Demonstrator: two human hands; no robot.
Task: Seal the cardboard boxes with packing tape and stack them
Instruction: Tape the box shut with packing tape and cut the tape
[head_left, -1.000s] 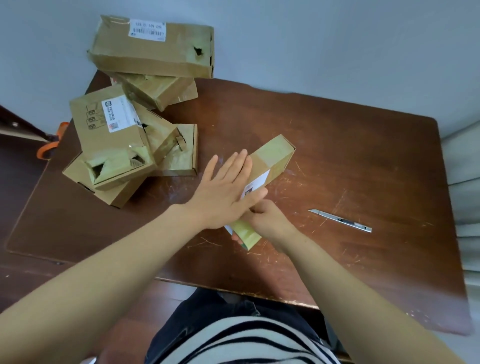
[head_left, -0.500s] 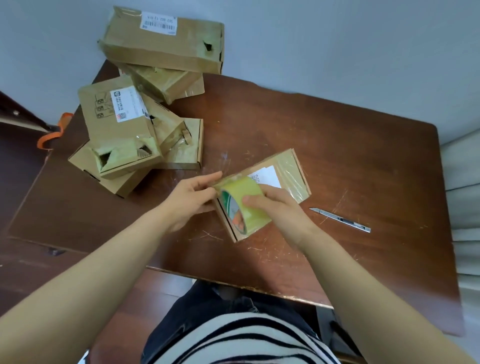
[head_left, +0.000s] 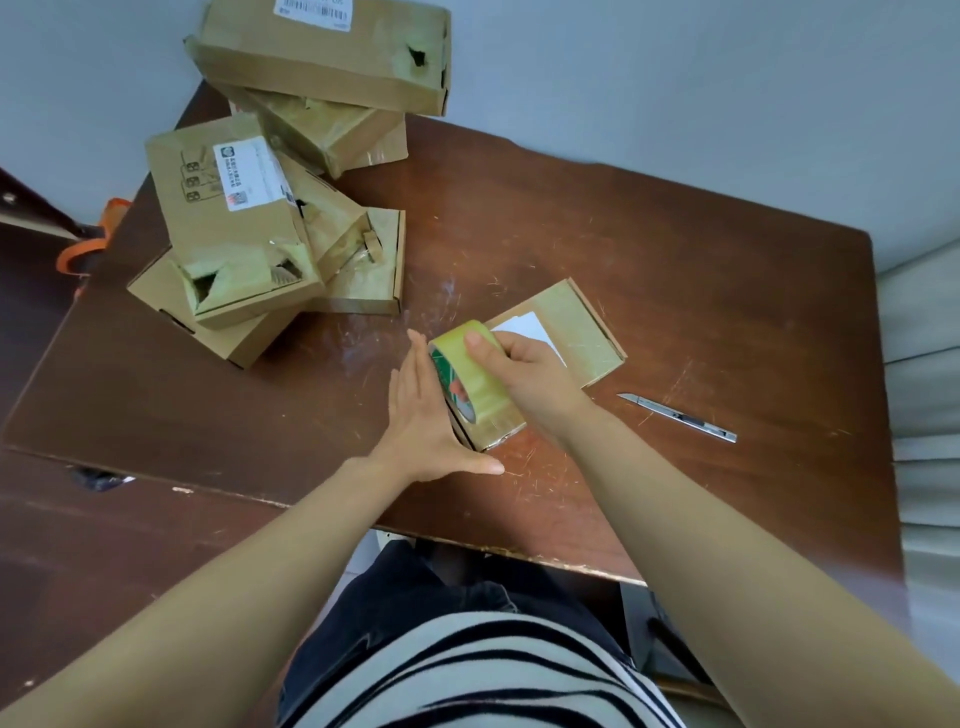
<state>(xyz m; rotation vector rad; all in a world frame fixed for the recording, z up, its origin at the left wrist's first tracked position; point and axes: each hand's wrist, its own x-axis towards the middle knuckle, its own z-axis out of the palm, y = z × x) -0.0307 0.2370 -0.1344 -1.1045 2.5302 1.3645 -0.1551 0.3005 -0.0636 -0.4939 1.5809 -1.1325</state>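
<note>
Right of the taped box (head_left: 576, 332) lies a utility knife (head_left: 678, 418); your right hand (head_left: 530, 374) grips the tape roll (head_left: 467, 379), left hand (head_left: 421, 421) outstretched beside it.

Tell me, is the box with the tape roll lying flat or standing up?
Lying flat. The box rests on the table, broad labelled face up; the right hand holds the tape roll on its near end.

Taping a flat box (head_left: 582, 332)
Right hand (head_left: 530, 374) grips the tape roll (head_left: 470, 374) on the box, left hand (head_left: 426, 421) flat at its nine o'clock; other boxes (head_left: 239, 234) piled at ten o'clock.
</note>
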